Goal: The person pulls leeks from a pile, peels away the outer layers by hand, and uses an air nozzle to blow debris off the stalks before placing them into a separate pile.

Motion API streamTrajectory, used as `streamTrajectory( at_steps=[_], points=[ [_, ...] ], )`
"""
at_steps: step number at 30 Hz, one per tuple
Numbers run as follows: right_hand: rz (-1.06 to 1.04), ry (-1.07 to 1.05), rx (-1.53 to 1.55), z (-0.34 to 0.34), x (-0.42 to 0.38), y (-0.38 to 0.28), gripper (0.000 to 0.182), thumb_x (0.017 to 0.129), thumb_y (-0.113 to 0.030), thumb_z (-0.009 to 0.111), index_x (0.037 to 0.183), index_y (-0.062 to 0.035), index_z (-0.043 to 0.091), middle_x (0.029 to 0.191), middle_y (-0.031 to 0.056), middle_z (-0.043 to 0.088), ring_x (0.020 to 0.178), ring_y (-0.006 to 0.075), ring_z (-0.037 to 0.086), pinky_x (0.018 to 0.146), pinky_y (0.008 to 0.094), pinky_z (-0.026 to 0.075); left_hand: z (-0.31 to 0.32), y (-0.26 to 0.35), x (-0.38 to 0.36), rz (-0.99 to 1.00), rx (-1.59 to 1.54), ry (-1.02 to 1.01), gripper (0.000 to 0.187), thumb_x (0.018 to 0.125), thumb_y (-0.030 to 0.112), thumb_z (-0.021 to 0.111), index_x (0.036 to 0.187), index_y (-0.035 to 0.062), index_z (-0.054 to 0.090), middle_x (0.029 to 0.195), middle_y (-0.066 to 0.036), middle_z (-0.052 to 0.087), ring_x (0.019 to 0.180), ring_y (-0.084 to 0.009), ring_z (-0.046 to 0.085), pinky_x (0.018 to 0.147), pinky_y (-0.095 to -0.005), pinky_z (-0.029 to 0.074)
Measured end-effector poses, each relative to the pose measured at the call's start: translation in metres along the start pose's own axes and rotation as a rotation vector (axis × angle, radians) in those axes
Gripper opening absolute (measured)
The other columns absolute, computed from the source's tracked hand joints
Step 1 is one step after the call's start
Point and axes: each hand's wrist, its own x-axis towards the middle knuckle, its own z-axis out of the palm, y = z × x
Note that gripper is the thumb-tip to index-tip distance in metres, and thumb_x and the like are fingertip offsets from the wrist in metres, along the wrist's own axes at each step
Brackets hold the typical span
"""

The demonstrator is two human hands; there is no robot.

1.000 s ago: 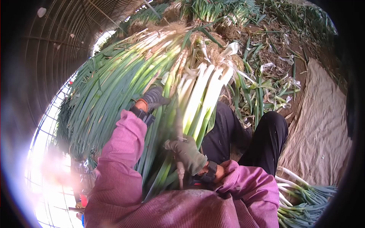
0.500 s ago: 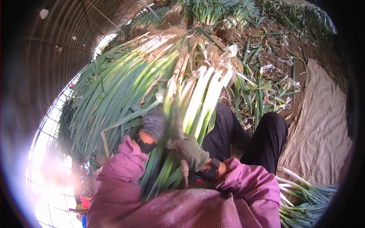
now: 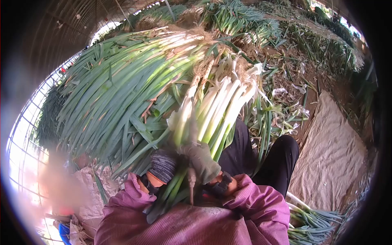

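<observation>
A bundle of green onions [image 3: 218, 110], white stems and roots pointing away from me, lies across my lap. My left hand [image 3: 164, 163], in a dark grey glove, is closed on the leafy part of green onions at the bundle's left edge; its fingers are mostly hidden. My right hand [image 3: 203, 161], gloved in grey-green, wraps round a slim air blow gun [image 3: 192, 177]. The gun's blurred tube points up along the stems, and its hose fitting hangs below the hand. Both hands are close together.
A large heap of untrimmed green onions [image 3: 118, 90] lies to the left. Peeled scraps [image 3: 286, 106] litter the soil at right. Beyond is a beige cloth [image 3: 330, 151], with more green onions [image 3: 312, 224] near its lower edge. A blue object [image 3: 64, 233] shows at lower left.
The view has shifted, showing more of the heap on the left. My two hands have drawn closer together, with the air blow gun still in my right hand.
</observation>
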Motion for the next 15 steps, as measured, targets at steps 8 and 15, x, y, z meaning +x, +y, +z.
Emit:
streamTrajectory(
  at_steps=[8, 15],
  points=[
    [-0.169, 0.088, -0.055, 0.012, 0.062, -0.023, 0.021, 0.081, -0.015, 0.066, 0.08, 0.0017, 0.054, 0.058, 0.0065, 0.046, 0.031, 0.0211, 0.041, 0.026, 0.0347, 0.034, 0.003, 0.001, 0.003, -0.053, -0.09, 0.213, 0.023, 0.077, 0.018, 0.057, 0.094, 0.0024, 0.064, 0.079, -0.014, 0.061, 0.066, -0.0254, 0.061, 0.05, -0.0389, 0.047],
    [-0.141, 0.089, -0.161, 0.017, 0.077, -0.054, 0.019, 0.088, -0.02, 0.061, 0.088, -0.0008, 0.063, 0.064, 0.0031, 0.053, 0.049, 0.0152, 0.05, 0.043, 0.0276, 0.039, -0.022, 0.003, 0.003, -0.054, 0.021, -0.039, 0.055, 0.079, 0.019, 0.055, 0.125, -0.0103, 0.047, 0.089, -0.019, 0.063, 0.076, -0.0289, 0.064, 0.055, -0.0405, 0.05]
  ],
)
